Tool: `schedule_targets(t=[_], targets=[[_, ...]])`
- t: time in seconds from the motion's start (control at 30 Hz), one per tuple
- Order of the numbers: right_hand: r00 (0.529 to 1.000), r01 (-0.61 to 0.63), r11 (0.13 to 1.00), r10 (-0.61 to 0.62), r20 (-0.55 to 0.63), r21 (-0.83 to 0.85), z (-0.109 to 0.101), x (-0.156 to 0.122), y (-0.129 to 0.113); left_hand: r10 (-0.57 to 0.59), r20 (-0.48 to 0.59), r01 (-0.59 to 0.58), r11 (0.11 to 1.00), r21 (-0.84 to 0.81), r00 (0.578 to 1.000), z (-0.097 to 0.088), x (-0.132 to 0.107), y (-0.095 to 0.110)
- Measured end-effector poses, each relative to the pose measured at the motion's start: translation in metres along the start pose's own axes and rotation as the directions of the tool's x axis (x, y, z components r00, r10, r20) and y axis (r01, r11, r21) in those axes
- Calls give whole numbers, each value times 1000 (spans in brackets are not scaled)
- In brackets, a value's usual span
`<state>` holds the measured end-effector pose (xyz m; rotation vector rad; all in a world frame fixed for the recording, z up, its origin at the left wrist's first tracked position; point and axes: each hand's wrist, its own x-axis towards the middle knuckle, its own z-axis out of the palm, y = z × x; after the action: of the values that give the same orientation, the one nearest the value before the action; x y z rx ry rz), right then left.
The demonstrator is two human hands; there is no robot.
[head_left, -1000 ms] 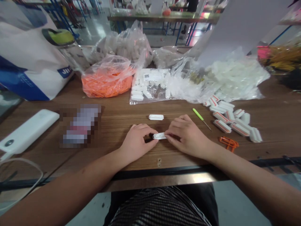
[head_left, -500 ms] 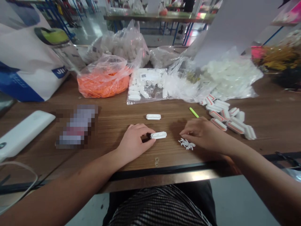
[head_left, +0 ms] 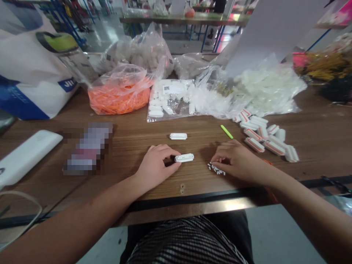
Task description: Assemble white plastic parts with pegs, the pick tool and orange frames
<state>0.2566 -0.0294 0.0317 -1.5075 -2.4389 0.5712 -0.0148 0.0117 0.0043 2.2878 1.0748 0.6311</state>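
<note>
My left hand (head_left: 156,165) pinches the left end of a small white plastic connector (head_left: 184,158) lying on the wooden table (head_left: 132,143). My right hand (head_left: 236,160) rests to the right, its fingers curled down onto a little heap of tiny white pins (head_left: 216,169); whether a pin is between the fingertips I cannot make out. A second white connector (head_left: 178,136) lies just beyond the first. A green-handled tool (head_left: 227,131) lies past my right hand.
Finished white-and-orange connectors (head_left: 262,136) are piled at the right. Bags of orange parts (head_left: 119,96) and white parts (head_left: 170,99) line the back. A white power bank (head_left: 26,156) lies at the left, beside a blurred object (head_left: 88,148). An orange part lies behind my right wrist.
My right hand has left the connector and moved right onto the heap of pins. My left hand keeps hold of the connector in the same place.
</note>
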Motion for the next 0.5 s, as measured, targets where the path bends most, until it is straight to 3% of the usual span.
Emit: schedule_targets(t=[0.13,0.23,0.5], targets=[[993,-81,981,94,-67,175,-1,4,-8,-5,2,5,1000,4,1000,0,0,0],[981,-69,952,119,-151,300,2,13,-19,-13,10,13,1000,6,1000,0,0,1],[982,20,957,36,-185,291,24,39,-32,1,8,-1,1000,-9,1000,-1,0,4]])
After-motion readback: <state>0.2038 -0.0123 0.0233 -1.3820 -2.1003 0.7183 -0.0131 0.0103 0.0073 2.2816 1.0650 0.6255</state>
